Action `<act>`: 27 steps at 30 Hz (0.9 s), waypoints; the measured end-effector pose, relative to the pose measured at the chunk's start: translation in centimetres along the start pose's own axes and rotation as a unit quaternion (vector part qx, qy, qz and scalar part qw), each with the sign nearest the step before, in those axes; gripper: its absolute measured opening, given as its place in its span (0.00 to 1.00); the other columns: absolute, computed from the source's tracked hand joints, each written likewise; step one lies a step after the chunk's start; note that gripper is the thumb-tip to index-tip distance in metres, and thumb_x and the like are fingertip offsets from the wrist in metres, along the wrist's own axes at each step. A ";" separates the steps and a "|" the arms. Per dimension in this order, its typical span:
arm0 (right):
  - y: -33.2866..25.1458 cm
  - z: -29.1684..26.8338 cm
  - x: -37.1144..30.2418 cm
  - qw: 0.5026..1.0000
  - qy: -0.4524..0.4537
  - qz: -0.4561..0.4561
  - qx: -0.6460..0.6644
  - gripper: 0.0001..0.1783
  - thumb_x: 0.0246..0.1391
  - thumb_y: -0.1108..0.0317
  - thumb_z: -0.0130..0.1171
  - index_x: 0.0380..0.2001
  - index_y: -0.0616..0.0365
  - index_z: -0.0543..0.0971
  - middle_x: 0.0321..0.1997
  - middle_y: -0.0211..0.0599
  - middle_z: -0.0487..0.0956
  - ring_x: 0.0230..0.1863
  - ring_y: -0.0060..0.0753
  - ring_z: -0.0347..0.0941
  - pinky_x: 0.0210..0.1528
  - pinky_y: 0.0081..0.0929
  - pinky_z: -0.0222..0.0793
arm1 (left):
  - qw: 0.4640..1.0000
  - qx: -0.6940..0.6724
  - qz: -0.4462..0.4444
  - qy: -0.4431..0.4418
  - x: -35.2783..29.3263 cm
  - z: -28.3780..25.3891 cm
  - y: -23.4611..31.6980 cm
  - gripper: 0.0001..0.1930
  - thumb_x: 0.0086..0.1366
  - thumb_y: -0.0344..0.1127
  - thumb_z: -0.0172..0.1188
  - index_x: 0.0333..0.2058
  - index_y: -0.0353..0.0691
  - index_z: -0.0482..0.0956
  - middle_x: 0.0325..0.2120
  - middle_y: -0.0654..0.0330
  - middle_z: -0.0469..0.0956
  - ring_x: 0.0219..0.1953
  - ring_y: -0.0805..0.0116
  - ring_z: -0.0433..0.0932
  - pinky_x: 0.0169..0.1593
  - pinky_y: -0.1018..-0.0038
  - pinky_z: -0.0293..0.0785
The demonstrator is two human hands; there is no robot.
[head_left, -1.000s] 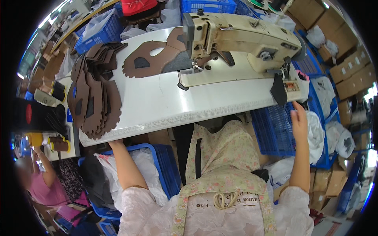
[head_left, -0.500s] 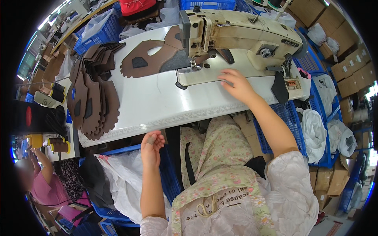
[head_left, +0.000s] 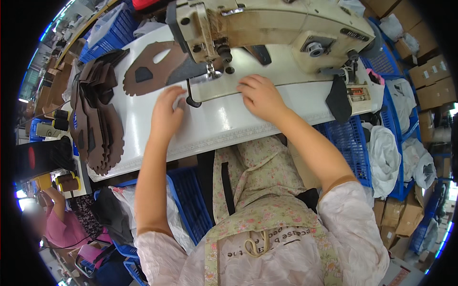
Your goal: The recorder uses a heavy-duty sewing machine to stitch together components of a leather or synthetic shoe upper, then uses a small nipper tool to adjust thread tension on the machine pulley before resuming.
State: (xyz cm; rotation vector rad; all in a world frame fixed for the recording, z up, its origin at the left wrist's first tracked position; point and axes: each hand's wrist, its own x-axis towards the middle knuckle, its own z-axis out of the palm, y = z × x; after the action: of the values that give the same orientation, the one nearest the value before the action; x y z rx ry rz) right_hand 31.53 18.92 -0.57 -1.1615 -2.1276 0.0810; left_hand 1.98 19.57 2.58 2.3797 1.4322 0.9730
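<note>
A cream sewing machine [head_left: 281, 35] stands on the white table [head_left: 224, 114]. Under its presser foot [head_left: 212, 71] lies a brown cut panel [head_left: 160, 71] with an oval hole, a scalloped edge and dark grey patches. My left hand [head_left: 166, 114] hovers at the near edge of this panel, thumb apart from the fingers, holding nothing I can see. My right hand [head_left: 262, 97] is at the front edge of the machine bed, right of the needle, its fingers loosely bent and apart. To the left, several similar brown panels [head_left: 102, 131] hang in a stack over the table.
A dark grey piece [head_left: 339, 100] lies at the table's right end. Blue crates [head_left: 350, 148] with white bags [head_left: 384, 162] stand to the right, cartons [head_left: 431, 81] beyond. Thread spools [head_left: 68, 183] sit at the left. A co-worker in pink [head_left: 64, 224] is at lower left.
My left hand has risen from below the table's front edge to the brown panel. My right hand has shifted slightly left along the machine bed. The view has moved closer to the machine.
</note>
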 end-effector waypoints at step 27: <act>1.9 4.8 6.9 0.982 0.082 -0.083 -0.150 0.10 0.44 0.68 0.58 0.33 0.51 0.82 0.46 0.23 0.78 0.57 0.28 0.69 0.56 0.28 0.68 | 0.925 0.253 0.162 -0.231 8.9 1.9 -2.9 0.30 0.47 0.23 0.57 0.53 0.45 0.72 0.40 0.54 0.80 0.32 0.49 0.78 0.35 0.59 0.75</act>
State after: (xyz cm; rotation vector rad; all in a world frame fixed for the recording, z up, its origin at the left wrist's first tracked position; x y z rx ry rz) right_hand 27.58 26.55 -1.14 -1.1089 -2.1269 -0.4092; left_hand 3.90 28.90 3.66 3.0073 1.2292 0.0398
